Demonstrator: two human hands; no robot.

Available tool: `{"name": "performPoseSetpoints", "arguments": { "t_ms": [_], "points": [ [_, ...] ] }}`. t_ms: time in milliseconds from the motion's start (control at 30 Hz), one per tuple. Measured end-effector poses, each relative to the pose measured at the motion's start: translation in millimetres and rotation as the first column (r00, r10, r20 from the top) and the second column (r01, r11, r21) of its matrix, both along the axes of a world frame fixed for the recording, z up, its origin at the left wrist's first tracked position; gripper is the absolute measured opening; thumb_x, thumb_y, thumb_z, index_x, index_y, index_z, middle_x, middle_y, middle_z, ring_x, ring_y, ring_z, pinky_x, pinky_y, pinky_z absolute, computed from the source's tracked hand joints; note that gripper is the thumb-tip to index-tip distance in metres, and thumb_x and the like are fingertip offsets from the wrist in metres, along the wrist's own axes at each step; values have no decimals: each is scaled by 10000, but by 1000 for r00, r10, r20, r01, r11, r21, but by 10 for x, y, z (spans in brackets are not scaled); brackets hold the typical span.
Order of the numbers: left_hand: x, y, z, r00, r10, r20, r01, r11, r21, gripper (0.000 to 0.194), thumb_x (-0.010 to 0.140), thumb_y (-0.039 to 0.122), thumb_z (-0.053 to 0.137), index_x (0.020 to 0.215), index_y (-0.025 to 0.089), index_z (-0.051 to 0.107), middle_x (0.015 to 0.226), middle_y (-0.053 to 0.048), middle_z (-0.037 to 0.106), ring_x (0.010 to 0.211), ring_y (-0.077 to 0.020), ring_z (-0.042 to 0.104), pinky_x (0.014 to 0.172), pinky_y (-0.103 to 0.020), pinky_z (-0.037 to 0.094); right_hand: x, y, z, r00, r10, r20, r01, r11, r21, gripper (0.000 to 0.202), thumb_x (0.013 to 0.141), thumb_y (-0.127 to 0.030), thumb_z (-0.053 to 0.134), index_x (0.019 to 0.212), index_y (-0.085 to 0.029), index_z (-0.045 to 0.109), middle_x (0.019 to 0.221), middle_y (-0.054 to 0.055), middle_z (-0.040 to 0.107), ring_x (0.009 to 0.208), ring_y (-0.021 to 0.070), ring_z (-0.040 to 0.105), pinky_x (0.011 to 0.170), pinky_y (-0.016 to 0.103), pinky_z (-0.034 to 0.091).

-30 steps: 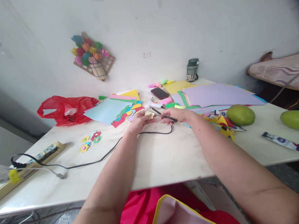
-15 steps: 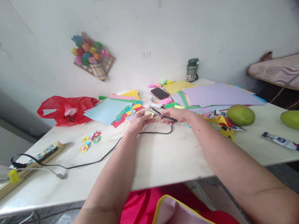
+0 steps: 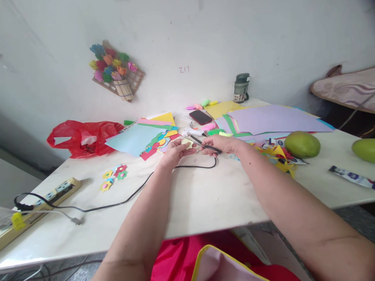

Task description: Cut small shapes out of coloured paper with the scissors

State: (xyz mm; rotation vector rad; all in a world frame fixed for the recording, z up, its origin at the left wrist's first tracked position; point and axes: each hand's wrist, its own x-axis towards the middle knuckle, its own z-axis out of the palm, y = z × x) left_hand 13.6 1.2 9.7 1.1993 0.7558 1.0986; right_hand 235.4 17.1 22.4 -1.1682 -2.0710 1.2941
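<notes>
My left hand pinches a small pale yellow piece of paper between thumb and fingers. A pair of scissors with black handles is gripped in my right hand, its blades pointing left toward the paper. Whether the blades touch the paper I cannot tell. Just beyond both hands lies a white glue gun. To the left on the table rest several small paper flowers in yellow, red and green. Coloured paper cutouts are close behind my left hand.
Sheets of coloured paper lie at the back right, near a phone and a bottle. Two green fruits and yellow scraps are at right. A black cord runs to the power strip. A red bag stands back left.
The scissor blades near the paper have shifted very slightly. Both hands keep nearly the same place and hold, and the things on the table have not moved.
</notes>
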Motion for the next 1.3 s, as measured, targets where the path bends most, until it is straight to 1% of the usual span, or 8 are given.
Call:
{"name": "performPoseSetpoints", "arguments": {
  "t_ms": [133, 333, 467, 567, 733, 867, 1067, 1300],
  "points": [
    [0, -5, 11, 1000, 1, -9, -1, 1000, -5, 315, 674, 282, 828, 882, 109, 666, 867, -92, 744, 701, -165, 715, 764, -316, 597, -4, -18, 23, 1000, -2, 15, 2, 1000, -2, 368, 681, -424, 818, 880, -161, 655, 581, -24, 551, 462, 78, 479, 431, 204, 336],
    [-1, -8, 20, 1000, 6, 0, -6, 1000, 1, 333, 633, 297, 852, 832, 109, 661, 758, -57, 710, 668, -155, 692, 701, -291, 583, -1, -15, 13, 1000, 0, 8, 0, 1000, 2, 373, 682, -421, 816, 888, -156, 653, 583, -21, 559, 467, 81, 485, 433, 204, 352],
    [-9, 8, 11, 1000, 2, -2, -2, 1000, 1, 375, 611, 320, 868, 817, 112, 635, 700, -44, 691, 596, -130, 651, 671, -288, 572, -6, -9, 3, 1000, -2, -10, 2, 1000, -3, 359, 682, -406, 816, 879, -157, 649, 576, -23, 558, 464, 82, 488, 429, 203, 357],
    [-14, 19, 5, 1000, -8, -2, 8, 1000, -2, 388, 604, 331, 873, 800, 117, 615, 676, -38, 682, 554, -116, 623, 655, -286, 562, -19, -39, 40, 1000, -15, -8, 15, 1000, -6, 345, 672, -384, 823, 859, -157, 642, 566, -24, 563, 450, 79, 488, 409, 197, 327],
    [-18, 26, 3, 1000, -22, -2, 22, 1000, -4, 380, 613, 338, 869, 780, 127, 601, 650, -25, 668, 541, -107, 610, 646, -273, 554, -41, -101, 118, 999, -34, 6, 34, 999, -33, 340, 666, -374, 824, 844, -157, 633, 544, -30, 567, 415, 68, 479, 384, 185, 260],
    [-14, 27, 2, 1000, -21, -8, 20, 1000, -11, 366, 623, 334, 865, 768, 126, 600, 658, -32, 675, 531, -104, 613, 614, -257, 544, -43, -84, 104, 999, -32, 6, 32, 999, -31, 334, 667, -377, 816, 844, -158, 637, 552, -25, 581, 410, 71, 492, 376, 186, 241],
    [-11, 32, -4, 1000, -28, -12, 28, 1000, -4, 351, 643, 330, 855, 730, 136, 577, 652, -27, 675, 516, -95, 611, 587, -239, 540, -18, -2, 13, 1000, -4, -4, 4, 1000, 0, 317, 679, -373, 792, 869, -165, 646, 593, -10, 607, 441, 85, 513, 384, 194, 293],
    [-10, 31, -6, 1000, -31, -1, 30, 999, -12, 345, 636, 322, 854, 713, 139, 573, 653, -30, 676, 521, -100, 612, 606, -251, 551, -1, 12, -6, 999, 13, -30, -13, 1000, 5, 292, 697, -364, 785, 862, -162, 652, 611, -6, 602, 461, 85, 508, 402, 199, 353]
  ]
}}
